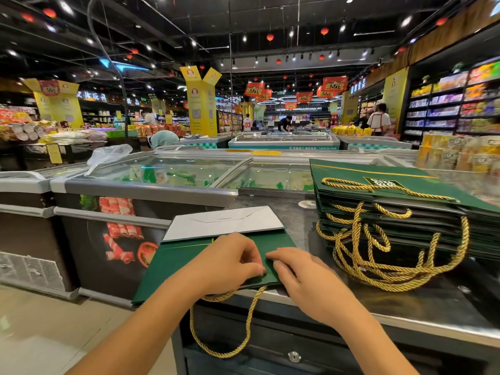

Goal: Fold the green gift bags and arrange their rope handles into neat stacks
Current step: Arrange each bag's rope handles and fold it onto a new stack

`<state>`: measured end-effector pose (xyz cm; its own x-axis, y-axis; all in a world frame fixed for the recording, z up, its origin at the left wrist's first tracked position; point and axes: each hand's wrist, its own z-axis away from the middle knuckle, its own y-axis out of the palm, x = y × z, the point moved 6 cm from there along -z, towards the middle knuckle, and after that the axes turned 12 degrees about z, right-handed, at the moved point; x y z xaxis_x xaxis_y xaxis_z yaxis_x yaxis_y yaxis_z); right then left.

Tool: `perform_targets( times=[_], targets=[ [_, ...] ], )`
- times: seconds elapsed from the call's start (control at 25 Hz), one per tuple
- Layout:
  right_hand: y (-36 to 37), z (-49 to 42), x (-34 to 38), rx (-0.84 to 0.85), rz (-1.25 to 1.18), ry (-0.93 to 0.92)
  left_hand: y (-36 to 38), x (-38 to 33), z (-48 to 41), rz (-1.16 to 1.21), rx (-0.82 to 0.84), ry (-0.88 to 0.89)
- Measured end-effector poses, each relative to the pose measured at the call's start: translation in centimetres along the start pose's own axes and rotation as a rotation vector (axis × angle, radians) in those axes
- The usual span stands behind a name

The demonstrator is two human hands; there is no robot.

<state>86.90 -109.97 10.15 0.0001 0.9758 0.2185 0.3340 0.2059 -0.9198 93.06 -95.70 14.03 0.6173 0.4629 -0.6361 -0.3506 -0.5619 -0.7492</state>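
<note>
Two hands on the flat green bag (pixel 184 263) at the counter (pixel 433 307) edge — left hand (pixel 230 261) pinches the rope handle (pixel 249 320) at its root, right hand (pixel 300 277) just presses down, fingers loosely bent. I'd hold that press and tuck the dangling loop flat.

My feed shows a dark steel counter (pixel 297 226) with one green gift bag (pixel 184 263) flat on it, overhanging the left edge, its rope handle (pixel 249 320) dangling off the front. At right sits a stack of green bags (pixel 392 212), gold loops (pixel 389 278) spilling onto the steel.
</note>
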Motion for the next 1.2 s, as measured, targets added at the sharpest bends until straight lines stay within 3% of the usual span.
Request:
perform_targets(
  times=[0.24, 0.52, 0.84, 1.0, 1.08, 1.2],
  targets=[
    [0.0, 0.0, -0.1, 0.033, -0.017, 0.013, -1.7, -0.7, -0.2, 0.167, -0.116, 0.067],
    [-0.5, 0.2, 0.3, 0.026, -0.02, 0.012, -7.0, -1.9, -0.2, 0.356, -0.386, 0.149],
    [-0.8, 0.3, 0.2, 0.03, -0.014, 0.009, -7.5, 3.1, 1.8, 0.063, -0.26, -0.059],
    [-0.6, 0.2, 0.3, 0.021, -0.013, -0.002, -7.2, 5.5, 4.9, 0.06, -0.004, -0.11],
    [-0.5, 0.0, 0.1, 0.013, -0.015, -0.006, -6.7, 6.4, 5.8, 0.016, 0.067, -0.108],
    [-0.2, -0.1, 0.1, 0.024, -0.026, -0.014, -6.3, 7.0, 6.2, -0.011, 0.029, -0.039]
  ],
)
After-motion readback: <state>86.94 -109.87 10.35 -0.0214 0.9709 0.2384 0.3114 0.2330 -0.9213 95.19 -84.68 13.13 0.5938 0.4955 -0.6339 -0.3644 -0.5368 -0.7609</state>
